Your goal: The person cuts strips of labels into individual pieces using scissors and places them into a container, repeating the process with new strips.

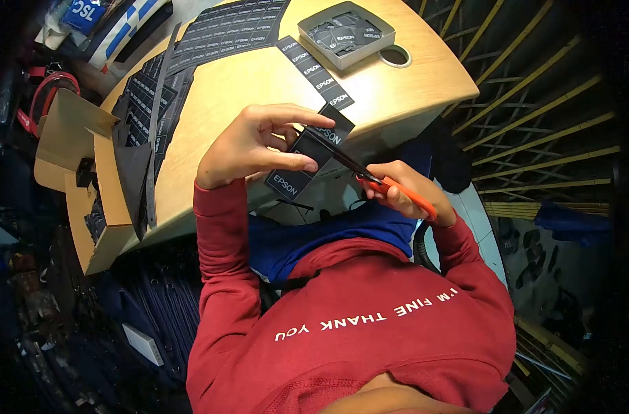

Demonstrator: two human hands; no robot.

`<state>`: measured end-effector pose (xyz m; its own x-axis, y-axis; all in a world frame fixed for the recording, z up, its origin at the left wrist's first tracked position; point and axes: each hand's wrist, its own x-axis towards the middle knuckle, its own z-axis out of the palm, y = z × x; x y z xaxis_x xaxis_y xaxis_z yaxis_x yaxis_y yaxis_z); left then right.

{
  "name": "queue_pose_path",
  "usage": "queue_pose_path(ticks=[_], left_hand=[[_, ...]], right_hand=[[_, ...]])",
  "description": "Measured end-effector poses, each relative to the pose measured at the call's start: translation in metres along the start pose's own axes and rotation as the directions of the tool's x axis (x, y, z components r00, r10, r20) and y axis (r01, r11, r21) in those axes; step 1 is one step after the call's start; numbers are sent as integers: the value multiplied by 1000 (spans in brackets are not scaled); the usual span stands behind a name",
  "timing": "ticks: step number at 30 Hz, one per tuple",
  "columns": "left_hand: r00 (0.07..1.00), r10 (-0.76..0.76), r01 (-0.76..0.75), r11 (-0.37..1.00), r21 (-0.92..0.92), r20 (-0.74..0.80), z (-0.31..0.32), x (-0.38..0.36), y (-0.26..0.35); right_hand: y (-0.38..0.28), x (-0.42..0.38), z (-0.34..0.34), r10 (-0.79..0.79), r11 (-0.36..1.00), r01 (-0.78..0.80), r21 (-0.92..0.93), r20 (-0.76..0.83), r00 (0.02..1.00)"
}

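Left hand: grip pinches EPSON strip. Right hand: grip grasps orange scissors, set against strip. Step, I judge: cutting; next move wants steady alignment.

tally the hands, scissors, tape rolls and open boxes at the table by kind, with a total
Hands: 2 (left hand, right hand)
Scissors: 1
Tape roll: 1
Open boxes: 2 (grey box, brown box)
Total: 6
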<state>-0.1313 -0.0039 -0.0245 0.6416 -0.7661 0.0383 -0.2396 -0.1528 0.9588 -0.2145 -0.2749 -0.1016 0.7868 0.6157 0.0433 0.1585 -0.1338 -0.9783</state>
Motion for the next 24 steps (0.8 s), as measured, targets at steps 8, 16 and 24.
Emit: queue_pose_path(ticks=[8,16,24], left_hand=[[1000,-8,8,1000,-22,-6,0,1,-1],[1000,-19,19,999,-26,-11,0,0,0],[1000,16,-16,1000,-9,-10,0,1,-2]], right_hand=[[0,0,0,23,1000,-23,5,2,1000],[10,-1,3,34,999,-34,-7,-50,998],[13,-1,7,-1,1000,0,-16,-87,996]])
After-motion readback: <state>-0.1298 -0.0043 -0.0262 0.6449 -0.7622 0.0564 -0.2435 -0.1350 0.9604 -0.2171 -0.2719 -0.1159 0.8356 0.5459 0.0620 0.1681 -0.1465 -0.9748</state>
